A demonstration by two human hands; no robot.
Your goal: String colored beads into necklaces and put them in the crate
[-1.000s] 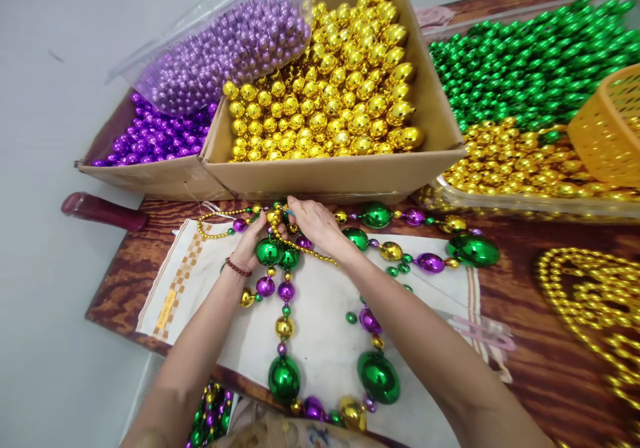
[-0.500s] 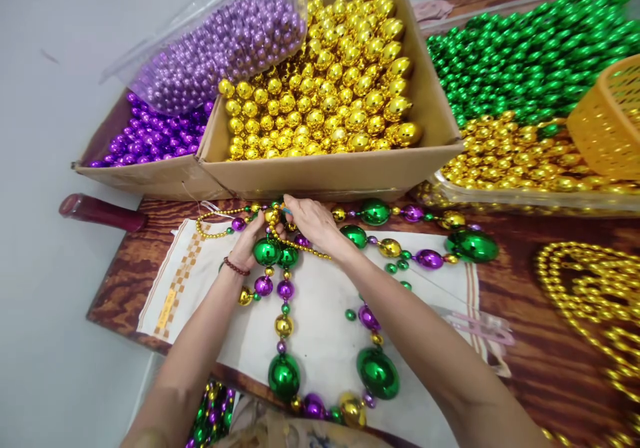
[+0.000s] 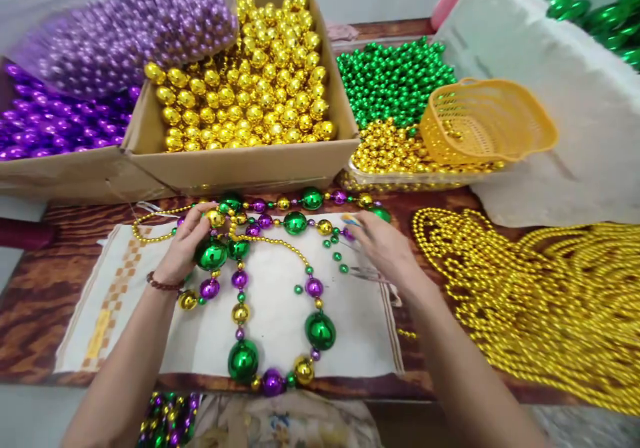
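My left hand [image 3: 186, 241] is closed on a bead necklace [image 3: 241, 313] of green, purple and gold balls, gripping it beside a gold ball and a large green one. From there the necklace hangs in a loop over the white cloth [image 3: 275, 281]. My right hand [image 3: 383, 248] is at the cloth's right side, its fingers round a small orange-and-blue item [image 3: 351, 219] whose kind I cannot make out. Just below those fingers lies a thin metal tool [image 3: 367, 275], blurred, perhaps scissors. Several loose green beads [image 3: 337, 257] rest left of this hand.
Behind the cloth stand a cardboard box [image 3: 245, 168] of gold balls, a bag [image 3: 135, 35] of light purple beads and a tub [image 3: 420, 178] of green and gold beads. An orange basket [image 3: 490, 121] sits on the tub. Gold bead strands [image 3: 525, 301] cover the table's right.
My right hand has left the necklace beside my left hand and moved right, carrying the orange-and-blue item. My left hand still grips the necklace. The view has swung right.
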